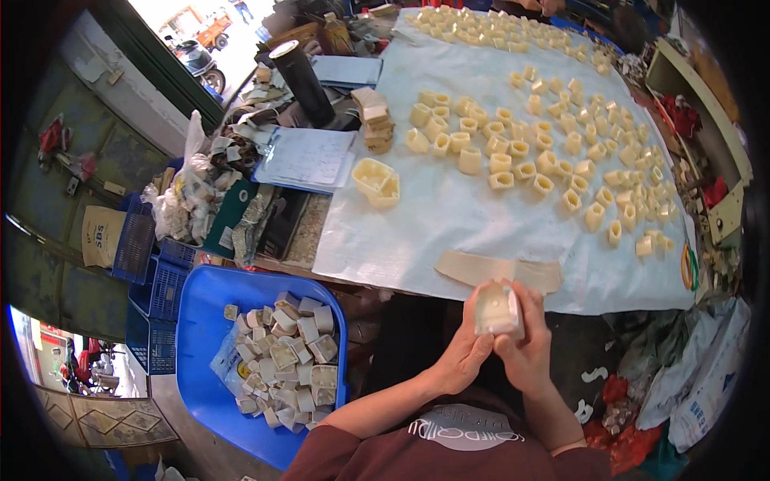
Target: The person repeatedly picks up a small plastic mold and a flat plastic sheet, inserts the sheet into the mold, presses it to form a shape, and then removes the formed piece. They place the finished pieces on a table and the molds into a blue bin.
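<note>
Both my hands are wrapped round a cream, boxy block (499, 314) with a hollow in its upper face, held upright just off the table's near edge. My left hand (464, 353) presses its left side, and my right hand (529, 346) presses its right side, with both thumbs at the near face. Just beyond the block, a tan curved strip (529, 272) lies on the pale sheet (385, 256) covering the table. Farther off, many small hollow cream pieces (469, 160) stand or lie on that sheet. A larger pale-yellow hollow piece (377, 183) lies by its left edge.
Left of me, a blue tub (188, 321) holds many cream blocks (285, 353). Written sheets (309, 156), a dark cylinder (303, 84) and stacked blocks (373, 120) crowd the table's left side. Green-handled scissors (688, 268) lie at the right edge; plastic bags (706, 377) sit below.
</note>
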{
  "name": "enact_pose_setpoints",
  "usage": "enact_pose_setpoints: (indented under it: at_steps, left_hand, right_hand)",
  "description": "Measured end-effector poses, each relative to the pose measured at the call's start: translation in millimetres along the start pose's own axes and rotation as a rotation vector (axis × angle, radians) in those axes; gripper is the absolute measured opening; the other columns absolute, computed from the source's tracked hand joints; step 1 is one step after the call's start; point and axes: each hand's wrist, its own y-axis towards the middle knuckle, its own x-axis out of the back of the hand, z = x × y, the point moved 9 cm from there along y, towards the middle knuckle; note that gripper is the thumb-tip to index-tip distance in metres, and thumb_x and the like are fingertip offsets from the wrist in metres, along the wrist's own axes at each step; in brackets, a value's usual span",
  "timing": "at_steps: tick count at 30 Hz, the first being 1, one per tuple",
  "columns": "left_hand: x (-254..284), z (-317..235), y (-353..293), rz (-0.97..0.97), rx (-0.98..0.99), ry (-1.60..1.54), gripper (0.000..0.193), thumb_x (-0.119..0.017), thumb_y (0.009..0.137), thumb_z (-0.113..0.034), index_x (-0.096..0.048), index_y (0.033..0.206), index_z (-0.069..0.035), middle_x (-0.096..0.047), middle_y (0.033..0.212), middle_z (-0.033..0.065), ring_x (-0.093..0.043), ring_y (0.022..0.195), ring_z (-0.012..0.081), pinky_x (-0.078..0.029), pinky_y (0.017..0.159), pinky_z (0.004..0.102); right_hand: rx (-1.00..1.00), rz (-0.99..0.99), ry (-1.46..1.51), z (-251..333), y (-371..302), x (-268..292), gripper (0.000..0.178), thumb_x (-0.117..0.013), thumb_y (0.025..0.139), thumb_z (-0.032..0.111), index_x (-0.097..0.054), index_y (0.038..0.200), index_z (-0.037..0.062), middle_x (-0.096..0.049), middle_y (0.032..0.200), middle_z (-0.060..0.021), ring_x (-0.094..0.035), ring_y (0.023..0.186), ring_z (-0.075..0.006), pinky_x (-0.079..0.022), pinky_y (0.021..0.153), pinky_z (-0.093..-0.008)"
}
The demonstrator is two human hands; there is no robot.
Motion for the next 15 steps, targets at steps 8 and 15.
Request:
enact_pose_setpoints:
  at_steps: [8, 15]
  left_hand:
    - [-5, 11, -4, -0.087, 0.268, -0.56, 0.054, -0.044, 0.083, -0.01, -0.023, 0.132, -0.012, -0.035, 0.121, 0.008, -0.041, 0.11, 0.0174, -0.04, 0.092, 0.034]
    - [-7, -1, 1, -0.148, 0.229, -0.8, 0.037, -0.046, 0.088, -0.016, -0.034, 0.122, -0.01, -0.04, 0.113, 0.0067, -0.044, 0.106, 0.0155, -0.042, 0.087, 0.0313]
  right_hand:
    - [0.031, -0.035, 0.022, -2, -7, -7, 0.049, -0.051, 0.086, 0.024, -0.04, 0.124, -0.0055, -0.043, 0.119, -0.018, -0.045, 0.109, -0.0269, -0.036, 0.092, -0.0376]
    - [-0.05, -0.112, 0.541, -21, -14, -11, 0.047, -0.048, 0.087, 0.025, -0.043, 0.122, -0.0046, -0.044, 0.117, -0.0151, -0.044, 0.109, -0.0246, -0.035, 0.094, -0.0359]
